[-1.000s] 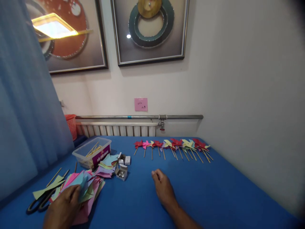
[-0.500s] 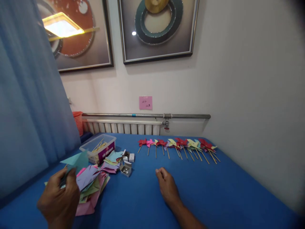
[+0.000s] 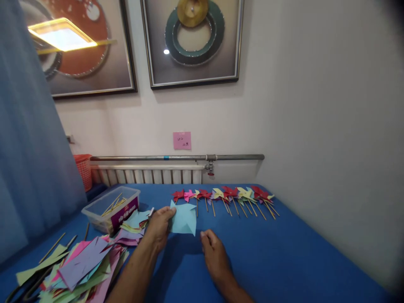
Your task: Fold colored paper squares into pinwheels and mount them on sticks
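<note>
A light blue paper square [image 3: 184, 219] with slits cut in from its corners is pinched at its left edge by my left hand [image 3: 161, 225]. It is held up over the blue table. Just right of the paper, apart from it, is my right hand [image 3: 216, 254], its fingers curled and the thumb against the forefinger. Whatever may be in that pinch is too small or hidden to make out. Beyond the paper, finished paper pinwheels [image 3: 244, 193] on sticks lie in a row. Loose cut papers [image 3: 83, 261] in several colours are heaped at the lower left.
A clear plastic box [image 3: 93, 210] of wooden sticks stands at the left, with a smaller paper stack [image 3: 131, 235] beside it. Dark scissor handles [image 3: 31, 286] show at the lower left edge. A blue curtain [image 3: 34, 147] hangs left; a pipe [image 3: 142, 158] runs along the wall.
My left hand has carried the light blue paper right, from over the paper heap to beside my right hand. My right hand stays closed. The view has shifted right.
</note>
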Demonstrator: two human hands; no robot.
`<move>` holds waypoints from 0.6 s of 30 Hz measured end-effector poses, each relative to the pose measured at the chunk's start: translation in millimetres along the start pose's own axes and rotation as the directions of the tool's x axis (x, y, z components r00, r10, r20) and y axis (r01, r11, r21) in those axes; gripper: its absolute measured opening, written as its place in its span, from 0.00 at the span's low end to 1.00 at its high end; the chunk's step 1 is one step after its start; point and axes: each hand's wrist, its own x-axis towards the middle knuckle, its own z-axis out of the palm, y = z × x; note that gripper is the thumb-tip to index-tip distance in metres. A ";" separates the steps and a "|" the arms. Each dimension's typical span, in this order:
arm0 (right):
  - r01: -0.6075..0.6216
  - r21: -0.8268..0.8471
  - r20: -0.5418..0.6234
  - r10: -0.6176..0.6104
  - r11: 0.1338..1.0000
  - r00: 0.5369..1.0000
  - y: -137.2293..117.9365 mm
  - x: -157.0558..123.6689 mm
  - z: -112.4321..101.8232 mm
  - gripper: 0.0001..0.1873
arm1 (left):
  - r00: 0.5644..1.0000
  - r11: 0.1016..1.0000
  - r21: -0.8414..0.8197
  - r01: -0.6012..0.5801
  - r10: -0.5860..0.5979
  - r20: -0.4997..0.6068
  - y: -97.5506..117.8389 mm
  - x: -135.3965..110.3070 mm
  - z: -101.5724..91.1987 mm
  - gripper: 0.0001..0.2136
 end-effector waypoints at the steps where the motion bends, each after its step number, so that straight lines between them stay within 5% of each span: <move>1: -0.007 0.011 -0.012 0.008 1.000 1.000 -0.2 1.0 -2.8 0.21 | 0.999 0.999 0.039 -0.024 0.025 -0.026 -10.0 4.5 3.0 0.19; 4: -0.011 0.023 -0.063 0.013 1.000 0.998 -5.4 2.4 -12.2 0.19 | 0.985 0.968 0.221 -0.119 0.143 -0.097 -38.4 7.6 7.0 0.19; 7: 0.006 -0.020 -0.088 -0.008 1.000 0.996 -15.4 -0.3 -18.6 0.17 | 0.989 0.951 0.293 -0.103 0.129 -0.072 -54.0 0.7 11.3 0.19; 13: 0.264 -0.216 -0.013 -0.274 0.940 0.962 -22.3 -11.2 -17.1 0.14 | 0.994 0.975 0.205 -0.081 0.093 -0.051 -48.8 -12.2 20.7 0.19; 18: 0.446 -0.380 0.153 -0.421 0.810 0.894 -7.0 -15.5 -10.6 0.32 | 0.992 0.986 0.151 -0.077 0.091 -0.090 -42.5 -15.2 19.3 0.19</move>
